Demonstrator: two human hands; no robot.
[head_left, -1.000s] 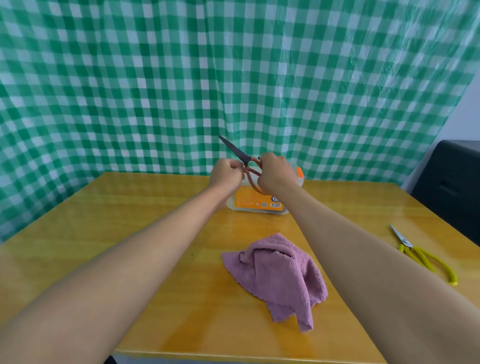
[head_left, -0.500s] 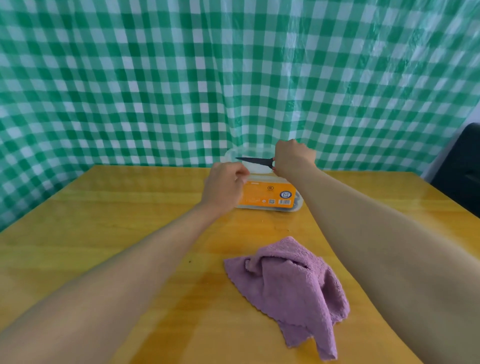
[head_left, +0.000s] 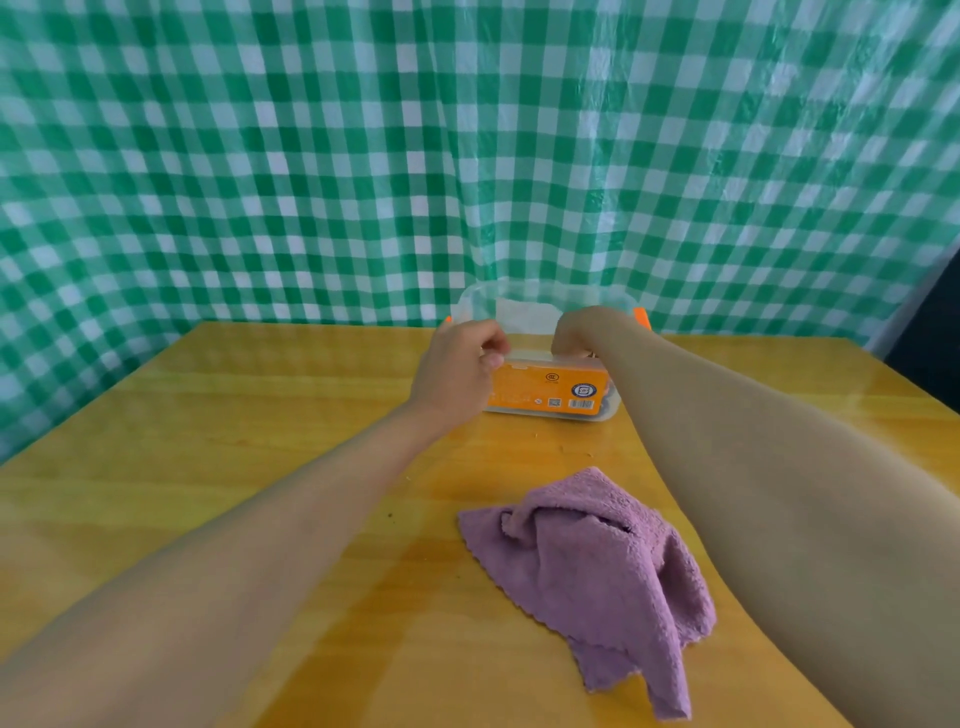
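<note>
Reaching into the clear box (head_left: 550, 387), right hand (head_left: 577, 332) hides its grip.
Left hand (head_left: 457, 371) curls just beside; hold unclear.

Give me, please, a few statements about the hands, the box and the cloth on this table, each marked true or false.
1. The purple cloth lies crumpled on the table, nearer the camera than the box. True.
2. The box is closed. False: its clear lid stands open behind it.
3. The right hand is at the box's open top. True.
4. The left hand rests on the cloth. False: it is at the box's left end, apart from the cloth.
</note>
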